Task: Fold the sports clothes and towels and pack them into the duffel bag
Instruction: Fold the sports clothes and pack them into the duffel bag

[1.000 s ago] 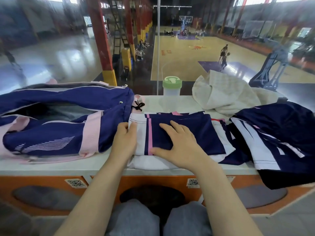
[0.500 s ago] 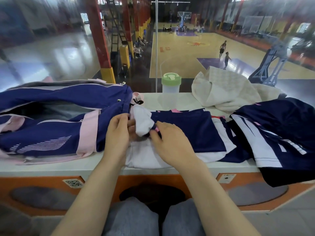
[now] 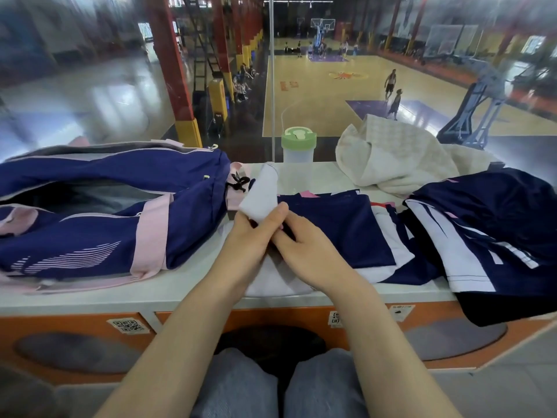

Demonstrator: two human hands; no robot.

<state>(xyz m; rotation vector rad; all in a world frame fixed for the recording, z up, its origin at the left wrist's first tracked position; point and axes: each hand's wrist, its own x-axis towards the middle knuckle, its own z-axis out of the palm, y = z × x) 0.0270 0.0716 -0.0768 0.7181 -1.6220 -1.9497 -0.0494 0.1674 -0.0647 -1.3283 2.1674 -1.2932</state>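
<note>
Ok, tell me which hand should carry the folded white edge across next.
Left, probably. The left hand already pinches the lifted white flap of the navy and white garment, nearest the duffel bag. The right hand is curled lower at the fold, better placed to pin the cloth.

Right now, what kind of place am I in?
Most likely an indoor sports hall, at a counter overlooking the courts. Through the glass lies a basketball court with a hoop stand, and a duffel bag and sports jerseys lie on the counter.
</note>
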